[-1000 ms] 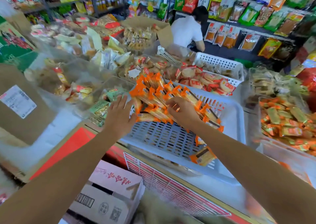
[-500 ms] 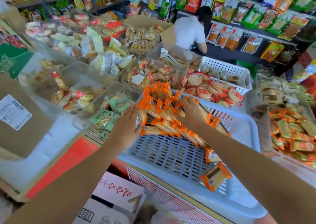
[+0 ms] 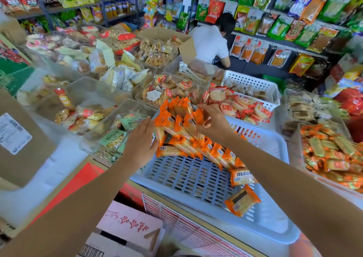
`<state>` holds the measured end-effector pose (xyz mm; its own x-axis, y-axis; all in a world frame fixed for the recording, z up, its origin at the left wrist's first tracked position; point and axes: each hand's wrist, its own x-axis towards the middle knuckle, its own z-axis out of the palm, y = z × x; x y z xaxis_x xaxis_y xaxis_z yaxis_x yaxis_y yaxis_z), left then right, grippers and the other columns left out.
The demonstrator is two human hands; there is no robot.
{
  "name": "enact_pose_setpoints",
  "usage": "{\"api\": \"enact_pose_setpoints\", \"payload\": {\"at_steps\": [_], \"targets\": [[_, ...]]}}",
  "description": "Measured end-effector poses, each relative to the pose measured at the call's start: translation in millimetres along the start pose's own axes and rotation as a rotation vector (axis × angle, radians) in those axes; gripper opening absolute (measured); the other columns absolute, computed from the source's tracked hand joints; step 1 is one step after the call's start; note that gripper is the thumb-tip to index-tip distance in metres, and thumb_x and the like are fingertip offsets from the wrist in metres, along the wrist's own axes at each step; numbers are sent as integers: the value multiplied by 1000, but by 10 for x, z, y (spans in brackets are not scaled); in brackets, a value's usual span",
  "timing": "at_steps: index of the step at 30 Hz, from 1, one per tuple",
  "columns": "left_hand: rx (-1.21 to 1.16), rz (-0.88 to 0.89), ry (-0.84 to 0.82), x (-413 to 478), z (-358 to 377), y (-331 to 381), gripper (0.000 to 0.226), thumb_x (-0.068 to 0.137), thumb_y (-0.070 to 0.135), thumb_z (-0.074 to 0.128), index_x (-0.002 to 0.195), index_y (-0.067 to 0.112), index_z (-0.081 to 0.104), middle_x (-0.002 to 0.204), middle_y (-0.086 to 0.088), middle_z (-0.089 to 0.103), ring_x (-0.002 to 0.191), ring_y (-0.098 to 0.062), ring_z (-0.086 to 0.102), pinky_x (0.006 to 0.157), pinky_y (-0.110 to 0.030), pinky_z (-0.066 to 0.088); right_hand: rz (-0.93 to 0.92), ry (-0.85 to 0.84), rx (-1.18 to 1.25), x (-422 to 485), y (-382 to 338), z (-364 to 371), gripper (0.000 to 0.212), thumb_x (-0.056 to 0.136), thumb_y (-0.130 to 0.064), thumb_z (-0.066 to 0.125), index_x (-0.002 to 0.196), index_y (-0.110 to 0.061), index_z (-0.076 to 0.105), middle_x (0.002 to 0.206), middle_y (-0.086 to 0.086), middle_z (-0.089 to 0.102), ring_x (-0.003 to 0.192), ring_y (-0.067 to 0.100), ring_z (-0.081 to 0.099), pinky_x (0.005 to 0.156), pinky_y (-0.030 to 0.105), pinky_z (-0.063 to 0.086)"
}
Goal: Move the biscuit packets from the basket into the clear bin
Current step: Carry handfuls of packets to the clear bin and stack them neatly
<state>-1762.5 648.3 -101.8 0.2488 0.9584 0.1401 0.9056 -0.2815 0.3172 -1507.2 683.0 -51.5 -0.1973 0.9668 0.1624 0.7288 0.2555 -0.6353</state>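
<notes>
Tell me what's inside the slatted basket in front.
Orange biscuit packets: a heap at the far end of the basket, with the left hand pressing its side and the right hand gripping its top, plus a few loose ones by the right wall. Anything under the heap is covered.

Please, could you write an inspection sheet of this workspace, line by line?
Surface: shop counter with red edge, crowded with bins.
Job's things: biscuit packets stacked at the far end of the slatted basket; a few lie loose nearer. Clear bins stand on both sides; which is the target, cannot tell.
Clutter: labelled brown carton, printed cardboard box below the counter.
Hands: left hand flat against the stack's side; right hand curled over its top.
Cables: nothing seen.
Surroundings: shelves of snack bags; a person in a white shirt behind.
</notes>
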Motion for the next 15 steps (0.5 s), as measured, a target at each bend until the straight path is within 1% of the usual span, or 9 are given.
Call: {"api": "enact_pose_setpoints", "payload": {"at_steps": [2, 3, 4, 6, 7, 9, 11, 12, 15], "targets": [[-48, 118, 200, 12, -61, 60, 47, 96, 20, 46, 140, 3, 43, 140, -17, 46, 129, -33, 42, 106, -48, 37, 12, 9, 114, -31, -83, -107, 59, 79, -20, 72, 132, -20, 49, 114, -1, 47, 97, 19, 55, 85, 38, 54], [-105, 167, 279, 18, -96, 106, 41, 94, 19, 47, 133, 6, 50, 130, -15, 53, 119, -30, 48, 99, -44, 42, 14, -1, 160, -62, -115, -151, 56, 79, -18, 73, 130, -21, 50, 115, 0, 49, 100, 18, 56, 84, 36, 56], [-186, 197, 299, 24, -145, 176, 35, 95, 17, 47, 128, 8, 55, 122, -11, 56, 112, -25, 50, 94, -39, 42, 13, -12, 203, -101, -143, -185, 54, 79, -16, 73, 128, -22, 50, 116, 2, 51, 102, 18, 57, 83, 33, 56], [-374, 192, 223, 40, -229, 335, 28, 99, 16, 47, 125, 12, 57, 116, -4, 57, 102, -17, 54, 87, -32, 44, 7, -18, 307, -170, -177, -227, 51, 79, -10, 74, 123, -26, 51, 115, 4, 54, 104, 19, 57, 81, 31, 57], [-473, 158, 154, 51, -250, 409, 29, 100, 19, 47, 127, 14, 55, 115, -1, 58, 99, -15, 56, 84, -33, 47, 10, -12, 378, -203, -187, -238, 50, 80, -7, 73, 119, -28, 51, 114, 5, 55, 104, 20, 58, 80, 31, 58], [-740, 31, -18, 57, -293, 553, 36, 100, 28, 46, 135, 18, 47, 113, -2, 60, 95, -17, 60, 85, -40, 50, 29, 4, 534, -263, -217, -252, 47, 81, 0, 70, 113, -29, 51, 109, 4, 56, 101, 21, 59, 78, 32, 57], [-1061, -101, -130, 54, -311, 653, 39, 99, 26, 48, 137, 18, 42, 108, -9, 62, 90, -24, 64, 86, -45, 52, 66, 4, 648, -317, -215, -240, 45, 82, 2, 70, 114, -25, 51, 106, 1, 56, 99, 21, 61, 80, 35, 56], [-1156, -142, -148, 52, -318, 678, 40, 98, 22, 51, 137, 17, 41, 109, -13, 63, 88, -28, 65, 86, -44, 53, 81, -10, 661, -341, -209, -229, 45, 82, 0, 71, 115, -22, 51, 108, 1, 56, 99, 22, 62, 82, 37, 56], [-1203, -201, -101, 46, -327, 663, 44, 95, 10, 57, 137, 14, 44, 107, -21, 63, 86, -30, 68, 78, -36, 58, 104, -99, 529, -379, -170, -180, 46, 80, -16, 77, 115, -27, 50, 118, 0, 54, 105, 17, 62, 84, 39, 56]]}}
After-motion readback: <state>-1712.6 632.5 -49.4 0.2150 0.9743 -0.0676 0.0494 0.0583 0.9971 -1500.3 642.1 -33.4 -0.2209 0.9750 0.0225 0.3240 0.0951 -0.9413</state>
